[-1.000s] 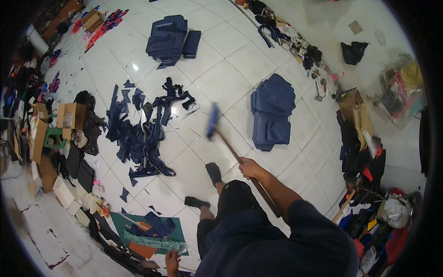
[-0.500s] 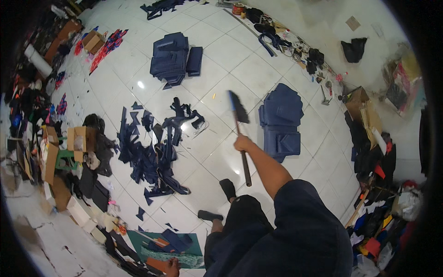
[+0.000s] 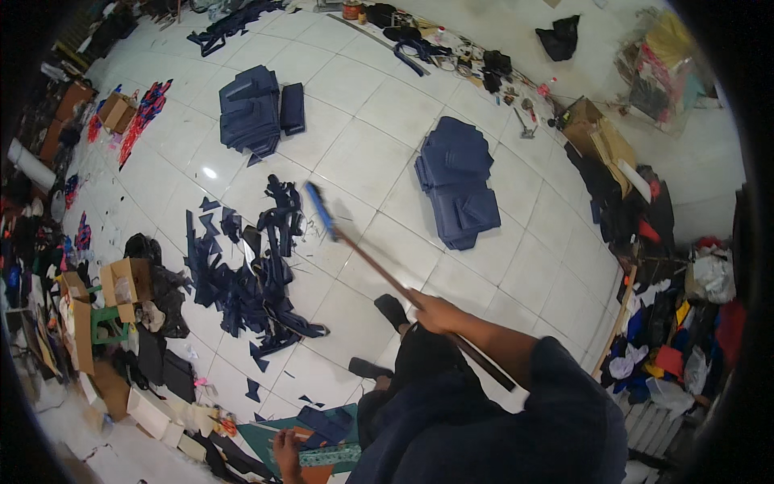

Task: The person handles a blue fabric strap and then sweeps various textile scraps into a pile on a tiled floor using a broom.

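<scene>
Q. Taking the broom [image 3: 376, 266] as landmark, what lies farthest to its left?

A. An open cardboard box [image 3: 127, 281], well apart from the broom; then a heap of dark blue scraps [image 3: 234, 302], just left of the brush head [image 3: 322, 213].

Q. And the left hand [image 3: 286, 453]?

A. Below and left of the broom, in front of a green mat [image 3: 260, 442]. It appears partly curled; whether it holds or touches anything cannot be told.

Q. How is the broom oriented?

A. Obliquely: brush head upper left, handle [image 3: 395, 283] sloping to the lower right. The right hand [image 3: 435, 313], the nearer, is closed around the handle. The governing relation, as judged here: the brush head lies forward and left of that grip.

Q. Right of the brush head?

A. A layered stack of dark blue pieces [image 3: 458, 173], beyond the handle and apart from it.
</scene>
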Tool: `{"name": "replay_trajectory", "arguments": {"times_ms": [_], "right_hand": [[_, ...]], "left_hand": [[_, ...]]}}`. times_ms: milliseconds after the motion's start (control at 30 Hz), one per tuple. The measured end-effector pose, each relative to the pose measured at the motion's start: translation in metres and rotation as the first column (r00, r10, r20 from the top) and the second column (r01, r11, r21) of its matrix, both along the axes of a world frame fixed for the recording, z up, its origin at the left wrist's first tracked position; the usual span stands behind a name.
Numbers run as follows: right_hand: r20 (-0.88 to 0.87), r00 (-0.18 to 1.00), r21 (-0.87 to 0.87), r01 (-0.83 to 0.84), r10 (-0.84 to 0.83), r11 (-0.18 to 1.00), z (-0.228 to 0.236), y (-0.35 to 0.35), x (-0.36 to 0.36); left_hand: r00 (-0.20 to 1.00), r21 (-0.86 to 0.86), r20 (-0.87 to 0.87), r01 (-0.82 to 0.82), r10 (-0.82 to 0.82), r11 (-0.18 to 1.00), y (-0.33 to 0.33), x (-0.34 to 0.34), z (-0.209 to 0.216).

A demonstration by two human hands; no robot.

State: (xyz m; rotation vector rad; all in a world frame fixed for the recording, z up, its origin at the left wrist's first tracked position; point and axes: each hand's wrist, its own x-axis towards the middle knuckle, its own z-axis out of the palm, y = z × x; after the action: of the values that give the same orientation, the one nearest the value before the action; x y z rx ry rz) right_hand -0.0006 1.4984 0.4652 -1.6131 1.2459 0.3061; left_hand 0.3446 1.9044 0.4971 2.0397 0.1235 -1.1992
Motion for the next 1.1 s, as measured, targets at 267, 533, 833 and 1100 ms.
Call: {"name": "replay_trajectory", "arguments": {"times_ms": [267, 533, 833, 1100], "right_hand": [[-0.506, 0.855, -0.042, -0.160, 0.117, 0.986, -0.070, 0.106, -0.059], [0.090, 0.861, 0.391, 0.432, -0.501, 0.813, -0.063, 0.199, -0.015], [-0.325, 0.879, -0.061, 0.349, -0.349, 0.935, 0.000, 0.289, -0.175], [-0.191, 0.859, 0.458, 0.506, -0.475, 0.730, -0.083, 0.222, -0.119]], "left_hand": [[0.990, 0.228, -0.095, 0.121, -0.102, 0.966, 0.104, 0.005, -0.025], [0.982, 0.345, -0.122, 0.179, -0.145, 0.921, 0.198, 0.039, -0.036], [0.985, 0.018, -0.048, 0.169, -0.168, 0.985, 0.175, 0.041, -0.070], [0.989, 0.150, 0.001, 0.149, -0.151, 0.977, 0.163, -0.067, -0.012]]}}
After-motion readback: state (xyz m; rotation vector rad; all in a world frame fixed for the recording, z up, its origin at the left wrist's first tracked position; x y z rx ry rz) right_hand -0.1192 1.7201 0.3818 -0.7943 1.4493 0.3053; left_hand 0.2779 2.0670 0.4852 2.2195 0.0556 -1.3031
